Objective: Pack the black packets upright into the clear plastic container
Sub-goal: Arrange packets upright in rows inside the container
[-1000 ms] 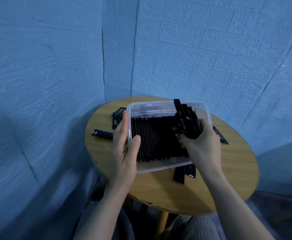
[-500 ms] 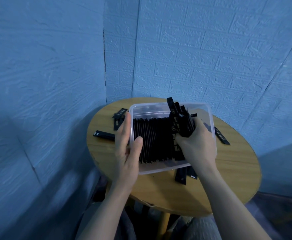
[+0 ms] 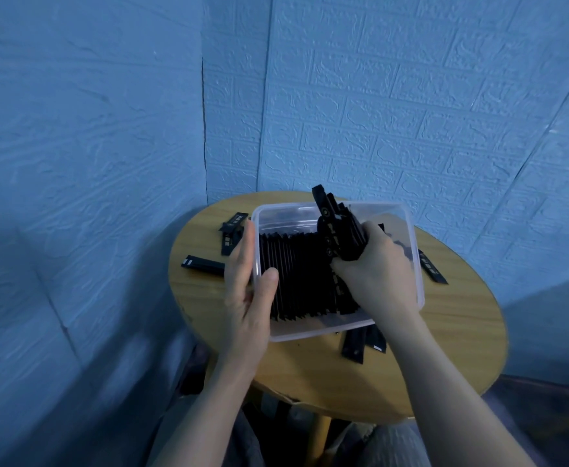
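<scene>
A round wooden desk [image 3: 445, 332] carries the clear plastic container [image 3: 414, 261], which holds a row of black packets [image 3: 296, 281] standing upright on edge. The left hand [image 3: 247, 288] braces the container's left wall, fingers straight outside, thumb hooked over the rim. The right hand [image 3: 377, 271], inside the container, grips a bundle of packets [image 3: 338, 230] fanned upward. Loose packets [image 3: 205, 263] lie flat around the container.

A round wooden table [image 3: 445, 348] is standing in a corner where embossed brick-pattern walls [image 3: 411, 96] are meeting. Bluish, dim light is washing over everything. The dark floor [image 3: 546, 416] is showing only vaguely, possibly carpeted.
</scene>
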Tool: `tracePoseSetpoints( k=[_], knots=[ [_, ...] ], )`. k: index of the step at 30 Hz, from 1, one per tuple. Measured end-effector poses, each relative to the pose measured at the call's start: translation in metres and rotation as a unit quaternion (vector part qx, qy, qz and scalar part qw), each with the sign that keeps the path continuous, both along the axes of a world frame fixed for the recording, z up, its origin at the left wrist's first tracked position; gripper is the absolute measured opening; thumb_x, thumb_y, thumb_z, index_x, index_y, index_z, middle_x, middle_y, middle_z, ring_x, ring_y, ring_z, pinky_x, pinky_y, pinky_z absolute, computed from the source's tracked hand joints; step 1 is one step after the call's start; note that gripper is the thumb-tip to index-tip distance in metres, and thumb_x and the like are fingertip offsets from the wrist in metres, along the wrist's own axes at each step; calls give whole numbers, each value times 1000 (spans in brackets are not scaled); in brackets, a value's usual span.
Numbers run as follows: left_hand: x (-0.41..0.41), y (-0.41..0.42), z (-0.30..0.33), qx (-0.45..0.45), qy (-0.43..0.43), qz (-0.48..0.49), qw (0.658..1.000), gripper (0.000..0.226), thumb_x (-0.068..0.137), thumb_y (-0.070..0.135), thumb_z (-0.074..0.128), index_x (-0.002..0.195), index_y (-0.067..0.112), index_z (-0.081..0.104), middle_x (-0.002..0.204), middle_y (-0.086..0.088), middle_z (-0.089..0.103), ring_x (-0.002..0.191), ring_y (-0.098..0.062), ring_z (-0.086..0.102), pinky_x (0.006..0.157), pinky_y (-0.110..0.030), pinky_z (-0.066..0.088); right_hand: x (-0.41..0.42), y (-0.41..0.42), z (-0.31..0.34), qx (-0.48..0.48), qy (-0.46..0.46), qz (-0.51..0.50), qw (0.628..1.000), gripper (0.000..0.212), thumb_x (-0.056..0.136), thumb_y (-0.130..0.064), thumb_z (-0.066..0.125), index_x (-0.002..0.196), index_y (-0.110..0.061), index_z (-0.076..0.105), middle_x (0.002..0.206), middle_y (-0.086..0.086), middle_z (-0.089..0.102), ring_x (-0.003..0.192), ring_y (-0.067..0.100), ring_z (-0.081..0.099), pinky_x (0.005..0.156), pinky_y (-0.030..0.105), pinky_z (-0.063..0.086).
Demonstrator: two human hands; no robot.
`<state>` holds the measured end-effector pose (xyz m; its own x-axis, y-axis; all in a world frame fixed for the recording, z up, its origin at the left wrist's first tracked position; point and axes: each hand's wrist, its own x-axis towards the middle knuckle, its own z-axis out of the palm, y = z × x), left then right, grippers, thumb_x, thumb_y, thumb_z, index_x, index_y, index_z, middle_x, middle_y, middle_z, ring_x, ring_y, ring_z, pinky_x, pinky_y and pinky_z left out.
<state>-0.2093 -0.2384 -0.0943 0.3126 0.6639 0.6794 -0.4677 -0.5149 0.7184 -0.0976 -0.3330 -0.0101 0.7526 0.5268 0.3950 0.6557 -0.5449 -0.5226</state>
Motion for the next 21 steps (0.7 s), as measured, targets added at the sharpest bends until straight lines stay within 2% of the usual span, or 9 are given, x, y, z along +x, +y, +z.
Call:
tracePoseSetpoints(
  k=[4, 9, 12, 16, 18, 21],
  knots=[
    [1, 0, 0, -4, -4, -2, 1000, 55, 96, 9, 45, 145, 29, 28, 144, 41, 33, 142, 5, 27, 111, -11, 22, -1, 7, -11, 46, 17, -20, 999, 21, 79, -22, 63, 93, -17, 49, 73, 1, 63, 72, 31, 59, 62, 37, 47],
    [1, 0, 0, 1, -4, 1, 1000, 55, 96, 9, 45, 146, 27, 28, 144, 40, 34, 141, 5, 27, 111, -11, 22, -2, 4, -16, 109, 73, 5, 991, 23, 80, -27, 69, 97, -22, 55, 79, -8, 64, 81, 24, 62, 70, 41, 52],
    [0, 0, 0, 4, -1, -3, 1000, 53, 98, 17, 47, 146, 29, 28, 145, 39, 32, 142, 4, 26, 111, -11, 22, 1, -4, -17, 160, 111, 12, 981, 25, 78, -24, 74, 99, -23, 59, 82, -16, 64, 85, 18, 64, 75, 44, 55],
    [-1, 0, 0, 7, -2, 0, 1000, 54, 97, 25, 46, 147, 28, 27, 147, 37, 32, 143, 3, 26, 112, -13, 21, 7, -12, -23, 175, 143, 25, 974, 25, 75, -18, 77, 94, -24, 62, 81, -15, 67, 83, 13, 66, 77, 45, 56],
    [0, 0, 0, 11, -4, 1, 1000, 54, 96, 24, 45, 147, 27, 27, 147, 37, 32, 143, 2, 26, 113, -14, 21, 9, -13, -25, 179, 161, 34, 970, 26, 74, -17, 79, 93, -25, 63, 81, -14, 69, 82, 11, 67, 76, 41, 57],
    [1, 1, -1, 4, -4, -5, 1000, 54, 96, 21, 45, 147, 26, 27, 147, 36, 33, 143, 2, 26, 113, -14, 21, 12, -17, -26, 212, 187, 49, 958, 25, 74, -15, 80, 91, -23, 64, 77, -8, 71, 76, 11, 69, 67, 32, 54]
  ],
)
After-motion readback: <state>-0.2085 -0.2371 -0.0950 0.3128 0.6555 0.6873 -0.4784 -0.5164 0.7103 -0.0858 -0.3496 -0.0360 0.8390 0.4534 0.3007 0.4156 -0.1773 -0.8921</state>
